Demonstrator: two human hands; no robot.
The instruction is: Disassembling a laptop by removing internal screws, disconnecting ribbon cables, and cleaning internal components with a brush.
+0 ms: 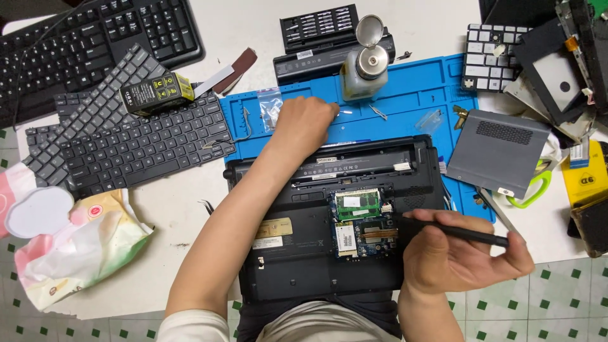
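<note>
Head view, looking down on a white counter (183, 215). Black laptop (329, 221) lying upside down at centre, bottom cover off, green memory module (358, 204) and circuit boards exposed in the open bay; far edge resting on a blue work mat (411, 95).

Right hand (459, 253) at the laptop's right edge, fingers (443, 231) closed around a slim black screwdriver (465, 234) held nearly level, tip pointing left toward the open bay, just beside the memory module.

Left hand (304, 123) reaching across the laptop onto the blue mat, fingers curled and pinched together at a small item too tiny to identify; grip on it cannot be told. Small clear plastic bag (271, 107) just left of this hand; metal-capped pump bottle (366, 66) standing on the mat just beyond it.

Removed grey cover panel (497, 152) lying on the mat's right end. Black bit set case (320, 25) behind the bottle. Several loose keyboards (136, 142) stacked at left, a small yellow-and-black box (157, 92) resting on them. Crumpled wet-wipe pack (82, 247) at lower left. Dismantled laptop parts (557, 69) piled at upper right.
</note>
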